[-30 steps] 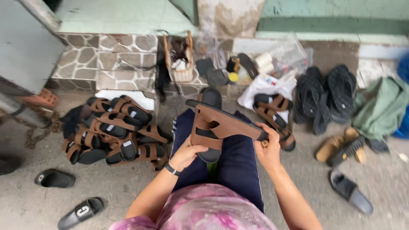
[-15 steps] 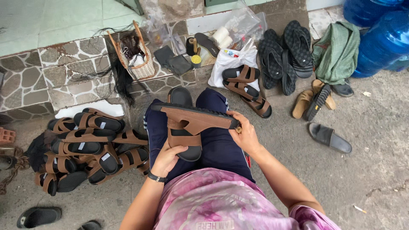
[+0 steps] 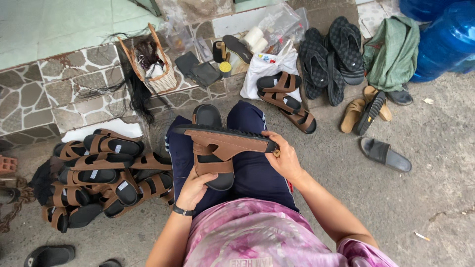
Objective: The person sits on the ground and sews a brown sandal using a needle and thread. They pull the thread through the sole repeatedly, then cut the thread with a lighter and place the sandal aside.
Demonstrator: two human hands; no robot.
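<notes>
Both hands, the left hand (image 3: pixel 194 189) and right hand (image 3: pixel 283 159), grip a brown sandal (image 3: pixel 222 148); a wicker basket (image 3: pixel 154 74) holds dark straps.

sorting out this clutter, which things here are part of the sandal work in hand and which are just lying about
In hand:
left hand and right hand, both holding the brown sandal over the lap
pile of brown sandals
pair of brown sandals

Lying about:
green cloth
blue water jugs
wicker basket
grey slide
black soles
</notes>
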